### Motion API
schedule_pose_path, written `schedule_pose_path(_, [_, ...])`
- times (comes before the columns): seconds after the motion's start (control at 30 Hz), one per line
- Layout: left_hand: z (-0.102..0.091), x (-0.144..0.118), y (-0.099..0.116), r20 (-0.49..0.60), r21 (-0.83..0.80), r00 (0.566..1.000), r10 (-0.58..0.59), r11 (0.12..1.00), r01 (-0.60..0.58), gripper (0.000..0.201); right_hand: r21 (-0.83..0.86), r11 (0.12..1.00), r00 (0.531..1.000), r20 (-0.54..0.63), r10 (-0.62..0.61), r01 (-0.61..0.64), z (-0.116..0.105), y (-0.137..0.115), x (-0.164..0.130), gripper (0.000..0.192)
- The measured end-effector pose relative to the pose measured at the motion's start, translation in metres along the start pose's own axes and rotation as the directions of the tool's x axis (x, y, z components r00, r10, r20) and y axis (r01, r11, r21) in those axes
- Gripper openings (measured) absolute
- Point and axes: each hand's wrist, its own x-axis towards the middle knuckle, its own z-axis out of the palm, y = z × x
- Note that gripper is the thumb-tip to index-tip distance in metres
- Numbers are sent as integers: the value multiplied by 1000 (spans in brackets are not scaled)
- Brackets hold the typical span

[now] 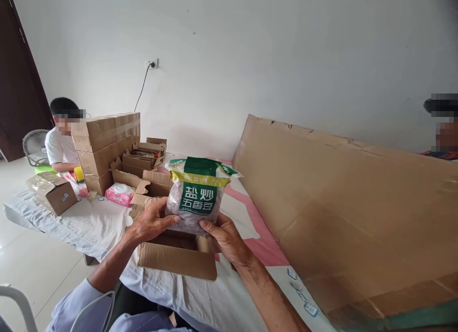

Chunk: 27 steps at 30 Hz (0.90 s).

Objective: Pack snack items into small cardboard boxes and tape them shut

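Between my two hands is a plump clear plastic bag of beans (198, 198) with a green label and a yellow band across its upper part. My left hand (152, 222) grips its lower left side, thumb on the front. On the lower right, my right hand (227, 236) holds it the same way, fingers hidden behind. The bag is upright above an open cardboard box (177, 261) on the cloth-covered table. What lies inside that box is mostly hidden by the bag and hands.
More open boxes (157, 179) line the table behind. A pink wipes pack (119, 194) lies beside them, near stacked closed cartons (95, 153). A large cardboard panel (343, 212) leans along the right. One person (62, 146) sits at far left, another (445, 131) at far right.
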Motion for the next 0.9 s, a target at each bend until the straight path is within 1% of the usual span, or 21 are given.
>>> schedule_pose_path(0.1, [-1, 5, 6, 30, -36, 999, 45, 998, -44, 58, -24, 999, 999, -23, -30, 30, 1, -5, 9, 46])
schedule_pose_path(0.17, [-5, 7, 12, 37, -78, 997, 73, 994, -70, 63, -17, 999, 998, -47, -51, 50, 2, -11, 18, 48])
schedule_pose_path(0.2, [-9, 8, 14, 18, -60, 996, 85, 995, -84, 63, -8, 998, 996, -71, -61, 61, 2, -15, 24, 48])
schedule_pose_path(0.23, [-13, 8, 16, -25, 5, 995, 97, 995, -97, 61, 1, 997, 992, -102, -73, 74, 2, -20, 29, 48])
schedule_pose_path(0.27, [-19, 6, 17, -85, 117, 990, 112, 988, -102, 58, 8, 996, 987, -136, -90, 92, 1, -26, 35, 48])
schedule_pose_path(0.3, [-24, 4, 18, -145, 265, 981, 132, 960, -90, 56, 14, 993, 979, -168, -114, 118, -1, -32, 40, 47])
schedule_pose_path(0.33, [-30, 1, 16, -190, 423, 969, 155, 904, -62, 54, 16, 988, 970, -193, -145, 151, -4, -39, 46, 47])
schedule_pose_path(0.37, [-36, -3, 14, -212, 562, 962, 172, 826, -24, 55, 13, 982, 961, -210, -180, 187, -8, -46, 50, 47])
schedule_pose_path(0.4, [-41, -7, 10, -210, 668, 962, 173, 744, 12, 58, 8, 974, 951, -221, -217, 225, -12, -53, 55, 47])
schedule_pose_path(0.43, [-46, -12, 4, -199, 738, 968, 153, 674, 45, 63, 0, 966, 941, -228, -251, 257, -16, -59, 58, 46])
schedule_pose_path(0.47, [-49, -15, -3, -192, 779, 974, 119, 622, 78, 68, -13, 960, 933, -233, -274, 279, -21, -64, 61, 46])
schedule_pose_path(0.5, [-51, -19, -11, -190, 798, 979, 73, 593, 110, 74, -27, 957, 928, -238, -287, 289, -26, -68, 62, 46])
schedule_pose_path(0.53, [-53, -22, -19, -192, 796, 981, 18, 587, 146, 79, -38, 956, 925, -244, -293, 292, -31, -71, 63, 47])
schedule_pose_path(0.57, [-53, -25, -26, -195, 776, 980, -44, 604, 182, 84, -46, 955, 922, -250, -294, 292, -35, -72, 63, 48])
schedule_pose_path(0.6, [-54, -27, -32, -193, 741, 975, -107, 635, 216, 87, -50, 956, 922, -255, -292, 289, -39, -72, 62, 49])
schedule_pose_path(0.67, [-53, -31, -40, -168, 660, 964, -209, 702, 267, 87, -45, 960, 926, -255, -280, 278, -44, -68, 59, 48])
schedule_pose_path(0.7, [-53, -33, -42, -147, 631, 959, -240, 725, 278, 84, -39, 963, 930, -251, -268, 267, -45, -65, 57, 47])
schedule_pose_path(0.77, [-51, -36, -40, -99, 620, 957, -271, 736, 273, 79, -25, 973, 940, -253, -227, 228, -46, -58, 53, 45])
schedule_pose_path(0.83, [-49, -38, -35, -70, 641, 953, -294, 719, 269, 75, -15, 983, 949, -259, -179, 182, -45, -51, 50, 45])
schedule_pose_path(0.9, [-45, -39, -31, -81, 659, 946, -313, 696, 286, 72, -10, 989, 955, -260, -145, 147, -44, -44, 48, 46])
